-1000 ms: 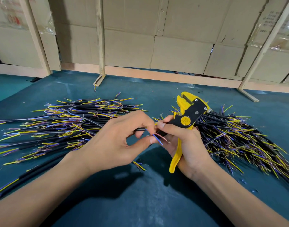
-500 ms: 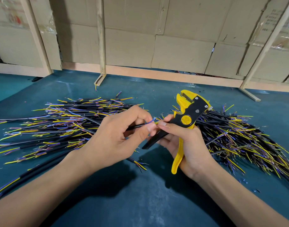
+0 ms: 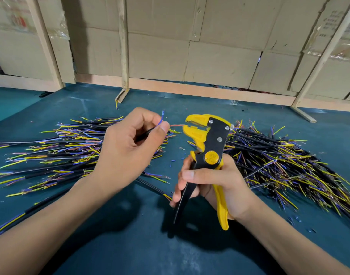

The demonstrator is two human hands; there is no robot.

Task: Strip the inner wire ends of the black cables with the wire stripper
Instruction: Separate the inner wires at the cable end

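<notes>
The work surface is a dark teal mat (image 3: 110, 245) that covers the whole table. Behind it stands a wall of flattened cardboard boxes (image 3: 219, 62), held by pale wooden posts (image 3: 123, 46) and a low wooden rail (image 3: 190, 89) along the far edge of the mat.

The yellow and black wire stripper (image 3: 206, 143) is the landmark here. It stands nearly upright over the mat, head up and handles down and spread apart. The right hand (image 3: 219, 183) grips its handles: the fingers are curled around the black handle, the thumb lies across the front, and the yellow handle runs along the palm.

Just left of the stripper head, the left hand (image 3: 128, 153) pinches one black cable (image 3: 146, 132) between thumb and forefinger; the other fingers are curled into the palm. A thin reddish inner wire (image 3: 176, 125) runs from the fingertips to the stripper's mouth, and a blue one (image 3: 161, 118) points upward.

Farther left of the stripper lies a pile of black cables (image 3: 57, 147) with yellow, blue and purple ends. To the right of the stripper lies a second pile (image 3: 285, 165). Small blue bits of insulation (image 3: 173, 161) lie on the mat close to the stripper.
</notes>
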